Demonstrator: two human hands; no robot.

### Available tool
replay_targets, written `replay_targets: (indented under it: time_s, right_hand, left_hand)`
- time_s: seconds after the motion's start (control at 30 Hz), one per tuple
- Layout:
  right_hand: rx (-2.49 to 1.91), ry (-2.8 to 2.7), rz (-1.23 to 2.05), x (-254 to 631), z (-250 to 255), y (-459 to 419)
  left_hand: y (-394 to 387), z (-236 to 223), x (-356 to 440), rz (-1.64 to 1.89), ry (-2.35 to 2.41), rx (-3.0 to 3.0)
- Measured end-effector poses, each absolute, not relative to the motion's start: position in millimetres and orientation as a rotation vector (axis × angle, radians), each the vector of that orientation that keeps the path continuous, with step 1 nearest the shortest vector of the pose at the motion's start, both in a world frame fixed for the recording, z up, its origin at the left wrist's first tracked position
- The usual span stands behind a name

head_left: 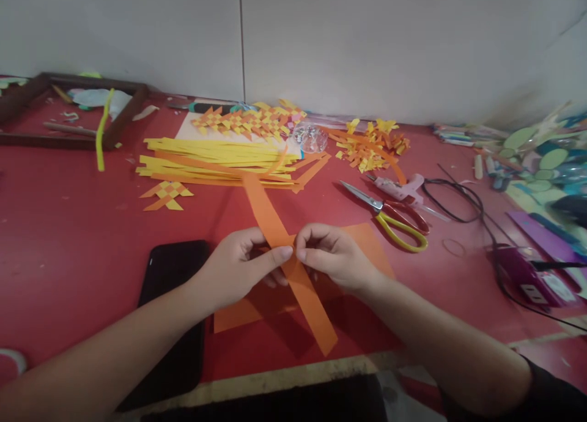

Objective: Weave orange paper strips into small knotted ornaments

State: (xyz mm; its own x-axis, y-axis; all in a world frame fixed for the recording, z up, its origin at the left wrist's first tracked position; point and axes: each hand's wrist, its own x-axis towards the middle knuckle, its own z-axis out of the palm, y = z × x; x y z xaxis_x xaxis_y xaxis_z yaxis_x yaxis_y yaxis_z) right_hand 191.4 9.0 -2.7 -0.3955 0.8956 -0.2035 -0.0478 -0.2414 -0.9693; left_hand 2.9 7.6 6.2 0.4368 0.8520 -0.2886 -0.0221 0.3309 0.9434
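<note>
An orange paper strip [309, 299] slants between my hands, above the table near its front edge. My left hand [252, 260] is closed on it, thumb on top and fingers behind. At the strip's right edge my right hand [330, 254] pinches with thumb and forefinger; whatever lies between those fingertips is hidden or too small to make out. Beneath my hands lies an orange paper sheet [238, 312]. A black phone [174, 324] rests under my left forearm. One woven orange and yellow paper piece [169, 194] lies to the left.
Behind my hands lies a pile of yellow and orange strips [215, 156]. Scissors [385, 214], a pink glue gun [401, 186] and its black cable [477, 202] are on the right. Woven paper pieces [247, 121] sit near the wall; a brown frame [132, 113] stands back left.
</note>
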Motion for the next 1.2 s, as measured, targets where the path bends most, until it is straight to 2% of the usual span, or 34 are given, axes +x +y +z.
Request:
replay_targets:
  time_s: [0.23,0.43,0.47,0.73,0.97,1.2]
  right_hand:
    - [-1.134,-1.284,1.724,191.5,0.7,9.4]
    - [-1.214,-1.283,1.76,195.8,-2.3,8.2]
    - [-1.224,-1.244,1.748,196.5,-2.4,8.2]
    - [-1.027,-0.922,1.551,197.0,1.6,13.4]
    - [-1.087,-1.198,1.599,190.6,-0.8,5.2]
    - [-1.064,-1.3,1.585,191.9,1.0,3.3]
  left_hand:
    - [7.6,4.6,-0.3,0.927,1.043,1.012]
    - [25.8,9.9,-8.1,1.482,1.14,0.603]
    - [27.5,10.6,-8.2,1.489,1.138,0.589]
    - [12.6,5.2,-2.8,1.156,1.071,0.9]
    - [7.3,10.0,-2.8,0.828,0.967,1.032]
    - [8.5,11.2,-2.2,0.809,0.977,1.067]
